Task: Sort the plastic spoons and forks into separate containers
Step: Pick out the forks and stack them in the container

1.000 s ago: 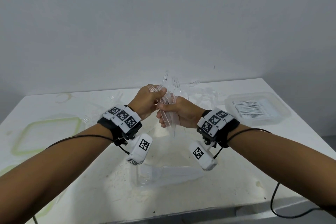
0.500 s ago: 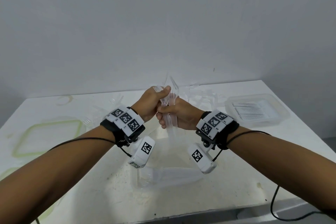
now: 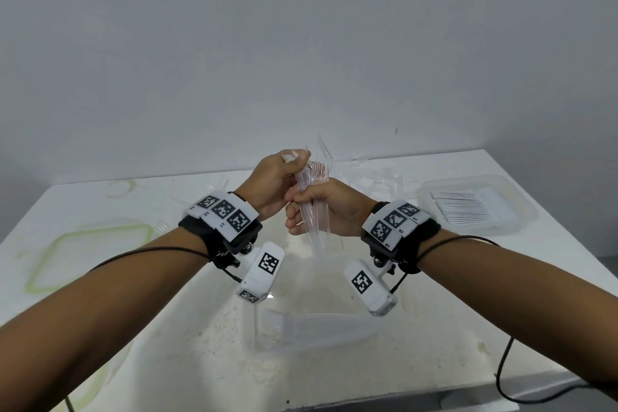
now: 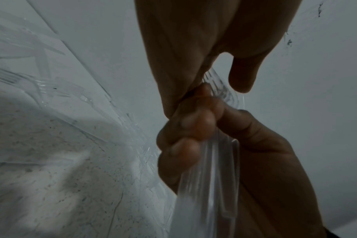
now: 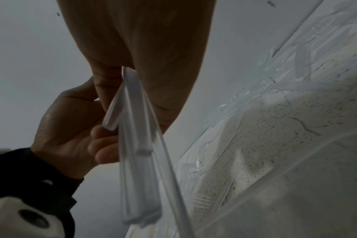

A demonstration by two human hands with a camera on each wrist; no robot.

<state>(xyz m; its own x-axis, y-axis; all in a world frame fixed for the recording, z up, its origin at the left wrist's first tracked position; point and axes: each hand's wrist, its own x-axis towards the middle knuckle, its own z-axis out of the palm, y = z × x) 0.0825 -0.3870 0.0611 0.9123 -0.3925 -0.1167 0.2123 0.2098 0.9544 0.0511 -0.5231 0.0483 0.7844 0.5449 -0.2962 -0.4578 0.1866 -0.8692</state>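
Both hands are raised over the middle of the table and share one bundle of clear plastic forks (image 3: 313,207), tines up. My right hand (image 3: 298,215) is curled round the handles at mid-length. My left hand (image 3: 298,160) pinches the fork heads at the top. In the left wrist view the right hand's fingers (image 4: 190,136) wrap the fork bundle (image 4: 212,190) under my left hand (image 4: 218,90). The right wrist view shows the fork handles (image 5: 137,161) hanging from my right hand (image 5: 120,70). Below the hands stands a clear container (image 3: 257,328) with clear cutlery lying in it.
A clear lidded tub (image 3: 515,211) sits at the right of the white table (image 3: 150,361). A green-rimmed lid (image 3: 43,261) lies at the left. Loose clear cutlery (image 3: 371,177) is scattered along the table's far side near the wall. Cables hang from both wrists.
The hands have drawn closer together and lifted slightly. My left hand has slid up onto the fork heads while the right keeps hold of the handles.
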